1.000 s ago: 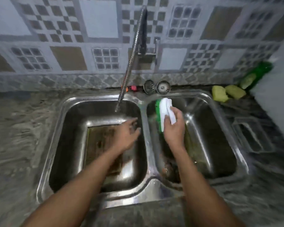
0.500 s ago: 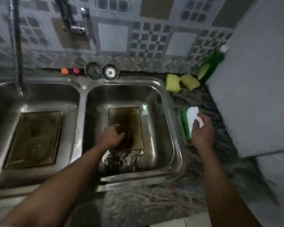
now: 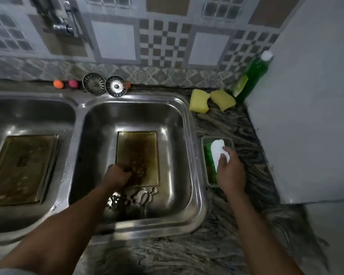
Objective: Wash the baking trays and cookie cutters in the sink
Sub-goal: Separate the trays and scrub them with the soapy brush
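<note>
Hardly begun: both trays [image 3: 22, 167] lie brown in the sink [image 3: 195, 155], cutters [image 3: 133, 197] beside. Left hand [image 3: 117, 175] seems clamped on the right tray [image 3: 137, 155]; right hand [image 3: 229, 171] grips the brush [image 3: 216, 151] in the bench dish [image 3: 209, 155].

browned tray [image 3: 141, 151] flat in right basin [image 3: 173, 126], second tray [image 3: 22, 165] left, cookie cutters [image 3: 137, 196] beside

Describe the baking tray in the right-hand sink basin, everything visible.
The baking tray is a rectangular, shallow-rimmed metal pan, stained brown, darkest toward its near end. It lies flat on the floor of the right basin, long sides running away from the camera. The left hand curls its fingers over the near left corner. Metal cookie cutters lie just off its near edge; contact is unclear.
</note>
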`<state>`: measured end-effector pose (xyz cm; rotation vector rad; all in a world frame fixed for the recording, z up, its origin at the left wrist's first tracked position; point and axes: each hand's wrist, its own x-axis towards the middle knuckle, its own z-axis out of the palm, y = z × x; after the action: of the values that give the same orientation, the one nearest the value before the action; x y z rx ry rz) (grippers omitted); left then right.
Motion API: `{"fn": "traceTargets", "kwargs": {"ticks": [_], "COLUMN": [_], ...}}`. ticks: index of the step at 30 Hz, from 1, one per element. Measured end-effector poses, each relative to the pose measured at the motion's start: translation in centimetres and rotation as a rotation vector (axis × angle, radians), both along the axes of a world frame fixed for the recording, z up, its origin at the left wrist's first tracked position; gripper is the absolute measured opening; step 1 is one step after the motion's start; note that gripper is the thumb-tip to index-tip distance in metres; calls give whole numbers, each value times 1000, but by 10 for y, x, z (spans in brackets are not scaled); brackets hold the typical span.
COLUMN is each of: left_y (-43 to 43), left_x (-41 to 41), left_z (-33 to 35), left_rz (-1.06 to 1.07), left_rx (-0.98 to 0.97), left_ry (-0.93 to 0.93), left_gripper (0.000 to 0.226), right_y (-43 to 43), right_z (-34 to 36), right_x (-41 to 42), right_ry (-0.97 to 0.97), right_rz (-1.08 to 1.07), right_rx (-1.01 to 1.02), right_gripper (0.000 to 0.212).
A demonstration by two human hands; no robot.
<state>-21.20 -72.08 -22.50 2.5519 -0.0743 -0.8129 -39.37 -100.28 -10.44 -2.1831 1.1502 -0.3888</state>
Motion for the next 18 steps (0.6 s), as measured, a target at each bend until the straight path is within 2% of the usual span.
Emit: {"fn": "traceTargets", "kwargs": {"ticks": [11, 14, 18], "left_y": [0, 2, 6], "left_x": [28, 30, 34], "left_z": [-29, -29, -26], "left_rz": [-68, -69, -4], "left_rx": [83, 37, -98], "left_ry": [-36, -58, -44], "left_gripper": [39, 50, 49], "right_y": [2, -2, 0], "right_z": [-6, -9, -9], "right_x": [6, 6, 6], "right_ry": [-7, -11, -40], "right_rz": [49, 2, 25], "right_rx": [-28, -34, -2], "right_gripper": [32, 32, 32]}}
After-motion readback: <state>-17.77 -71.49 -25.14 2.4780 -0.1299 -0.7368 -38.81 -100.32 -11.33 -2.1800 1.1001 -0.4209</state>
